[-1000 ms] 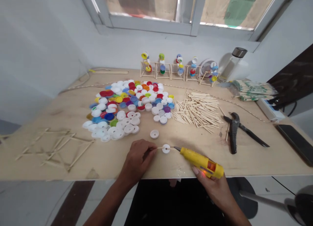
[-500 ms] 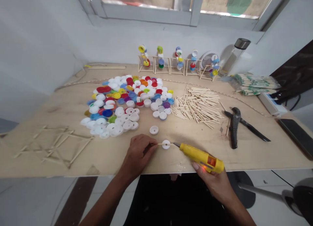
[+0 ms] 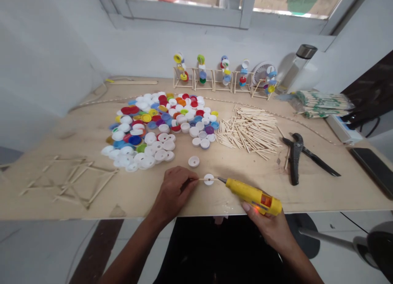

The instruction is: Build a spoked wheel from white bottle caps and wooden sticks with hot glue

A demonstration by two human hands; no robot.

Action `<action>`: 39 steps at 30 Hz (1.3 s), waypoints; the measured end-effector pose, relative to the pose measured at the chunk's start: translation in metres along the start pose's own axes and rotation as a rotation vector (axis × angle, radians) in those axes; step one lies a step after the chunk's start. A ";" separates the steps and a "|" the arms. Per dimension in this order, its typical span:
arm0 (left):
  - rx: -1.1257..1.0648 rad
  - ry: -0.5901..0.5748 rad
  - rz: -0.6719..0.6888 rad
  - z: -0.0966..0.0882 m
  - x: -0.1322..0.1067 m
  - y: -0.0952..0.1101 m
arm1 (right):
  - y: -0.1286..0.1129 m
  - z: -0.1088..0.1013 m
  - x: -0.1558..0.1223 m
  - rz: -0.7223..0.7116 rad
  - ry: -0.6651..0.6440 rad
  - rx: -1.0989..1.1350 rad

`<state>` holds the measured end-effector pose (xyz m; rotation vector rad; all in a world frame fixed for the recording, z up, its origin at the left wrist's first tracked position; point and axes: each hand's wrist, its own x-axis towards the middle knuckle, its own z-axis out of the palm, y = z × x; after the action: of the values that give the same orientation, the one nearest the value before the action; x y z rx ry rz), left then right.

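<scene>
My left hand (image 3: 173, 190) pinches a thin wooden stick that runs through a white bottle cap (image 3: 208, 179) lying on the wooden table (image 3: 92, 132). My right hand (image 3: 266, 224) grips a yellow glue gun (image 3: 253, 196) near the table's front edge. The gun's nozzle points left and touches the stick just right of the cap. Another white cap (image 3: 193, 161) lies loose a little behind it.
A big heap of coloured bottle caps (image 3: 153, 128) lies mid-table, with a pile of wooden sticks (image 3: 250, 132) to its right. Black pliers (image 3: 294, 155), a phone (image 3: 373, 171) and a packet of sticks (image 3: 322, 104) are at right. Stick frames (image 3: 70, 179) lie at left; cap-and-stick models (image 3: 221, 77) stand at the back.
Both hands hold nearly still with the stick, cap and glue gun. The camera has tilted down slightly, so the scene sits a little higher in the view.
</scene>
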<state>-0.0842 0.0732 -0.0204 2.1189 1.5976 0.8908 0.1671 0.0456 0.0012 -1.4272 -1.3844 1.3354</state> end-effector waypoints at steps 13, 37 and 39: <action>-0.016 -0.029 -0.018 0.000 0.002 -0.001 | -0.001 -0.001 0.000 0.018 -0.021 -0.016; 0.099 0.025 0.139 0.002 0.000 0.015 | 0.001 0.003 -0.001 0.000 0.035 0.017; 0.099 0.010 0.154 0.005 0.003 0.017 | 0.003 0.005 -0.001 -0.008 0.071 0.039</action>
<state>-0.0676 0.0715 -0.0126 2.3358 1.5295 0.8876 0.1632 0.0429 -0.0028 -1.4282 -1.3100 1.2873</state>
